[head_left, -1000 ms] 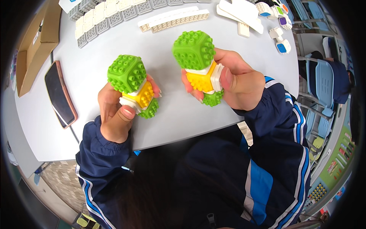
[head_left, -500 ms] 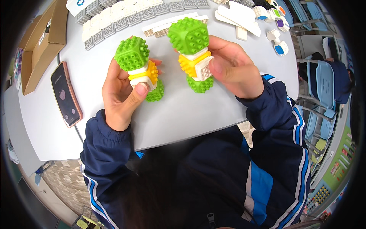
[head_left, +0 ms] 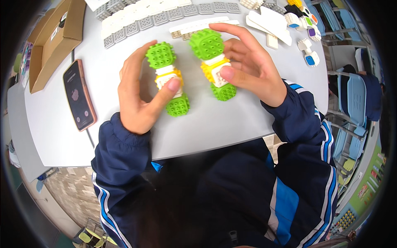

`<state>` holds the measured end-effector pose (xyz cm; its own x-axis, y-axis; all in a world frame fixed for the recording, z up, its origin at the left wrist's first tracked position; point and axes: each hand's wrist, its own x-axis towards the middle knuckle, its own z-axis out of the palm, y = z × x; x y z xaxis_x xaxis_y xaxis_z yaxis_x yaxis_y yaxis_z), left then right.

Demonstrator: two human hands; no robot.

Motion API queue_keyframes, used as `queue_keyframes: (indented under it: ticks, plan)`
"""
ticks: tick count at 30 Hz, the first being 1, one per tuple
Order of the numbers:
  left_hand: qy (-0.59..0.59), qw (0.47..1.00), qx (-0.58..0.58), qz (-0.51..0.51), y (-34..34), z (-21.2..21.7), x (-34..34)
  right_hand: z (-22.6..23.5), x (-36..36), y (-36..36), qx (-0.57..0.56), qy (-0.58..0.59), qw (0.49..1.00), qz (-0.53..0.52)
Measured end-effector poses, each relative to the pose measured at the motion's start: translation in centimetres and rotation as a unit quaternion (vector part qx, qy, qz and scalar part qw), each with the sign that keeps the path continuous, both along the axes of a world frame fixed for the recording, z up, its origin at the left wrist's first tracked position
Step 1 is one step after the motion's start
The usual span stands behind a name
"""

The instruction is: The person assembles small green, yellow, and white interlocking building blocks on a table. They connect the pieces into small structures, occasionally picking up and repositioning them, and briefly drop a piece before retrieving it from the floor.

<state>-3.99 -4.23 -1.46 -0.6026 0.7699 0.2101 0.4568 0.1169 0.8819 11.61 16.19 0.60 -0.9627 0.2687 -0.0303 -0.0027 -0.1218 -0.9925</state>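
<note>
Two toy-block builds stand side by side over the grey table. Each has a studded green block at both ends, with yellow and white pieces between. My left hand curves round the left block build, its thumb on the white middle piece. Around the right block build is my right hand, thumb pressed on the white part and index finger stretched past the upper green block. The other fingertips of both hands are partly hidden behind the builds.
Rows of grey and white blocks line the far side. White panels and small cube modules lie far right. On the left are a phone and an open cardboard box. Blue chairs stand beyond the right edge.
Both builds have come down toward the table, and the left one has moved right and turned more in line with the other. My right index finger has stretched out.
</note>
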Motion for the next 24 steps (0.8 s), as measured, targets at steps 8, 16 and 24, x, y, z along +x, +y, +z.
queue_keyframes:
  ticks: [8, 16, 24]
  plan:
    - [0.214, 0.972, -0.099, 0.006, 0.1, 0.0, 0.0, 0.1, 0.3, 1.0, 0.235, -0.023, 0.972, -0.001]
    - [0.213, 0.971, -0.109, 0.007, 0.0, -0.2, 0.0, -0.4, 0.1, 0.7, 0.366, -0.018, 0.930, -0.005]
    - [0.216, 0.970, -0.111, 0.001, 0.0, -0.2, 0.0, -0.4, 0.0, 0.6, 0.370, -0.020, 0.929, -0.004]
